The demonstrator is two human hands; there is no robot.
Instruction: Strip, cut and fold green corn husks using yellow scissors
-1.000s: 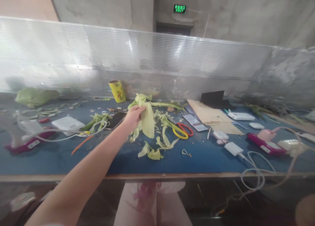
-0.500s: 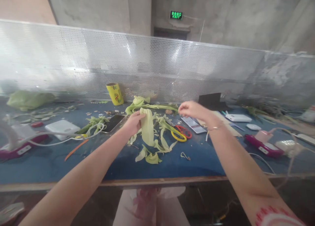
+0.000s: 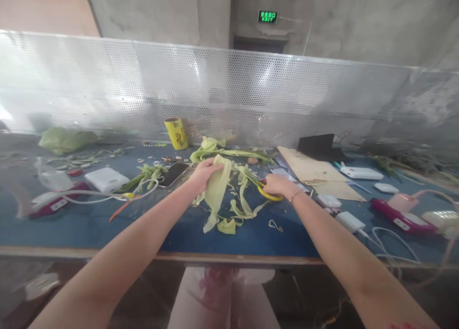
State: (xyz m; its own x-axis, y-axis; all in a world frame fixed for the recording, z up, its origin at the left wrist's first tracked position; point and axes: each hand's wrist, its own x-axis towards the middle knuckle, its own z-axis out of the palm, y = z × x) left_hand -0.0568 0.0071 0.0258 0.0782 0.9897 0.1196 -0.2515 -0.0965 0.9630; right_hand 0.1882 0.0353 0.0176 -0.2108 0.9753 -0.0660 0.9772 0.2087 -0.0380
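My left hand [image 3: 205, 172] is shut on the top of a pale green husk strip [image 3: 216, 191], which hangs down to the blue tabletop [image 3: 287, 233]. My right hand [image 3: 278, 184] lies just to its right with the fingers curled over a pair of scissors [image 3: 267, 196]. Only the scissors' yellow handle loop shows below the hand, and a little red at the fingers. Loose green husk scraps [image 3: 229, 224] lie between and below both hands. A longer green stalk [image 3: 229, 153] lies behind them.
A yellow cup [image 3: 176, 133] stands at the back by the perforated metal panel [image 3: 229, 94]. A phone [image 3: 174, 173], a white power bank [image 3: 106, 179], cardboard [image 3: 311, 169], a white charger [image 3: 349, 220], magenta devices [image 3: 398, 216] and cables lie around. The table's front edge [image 3: 229, 258] is near me.
My right arm came into view from the right, passed over the table and came down onto the scissors. My left hand kept the husk strip and lowered it a little.
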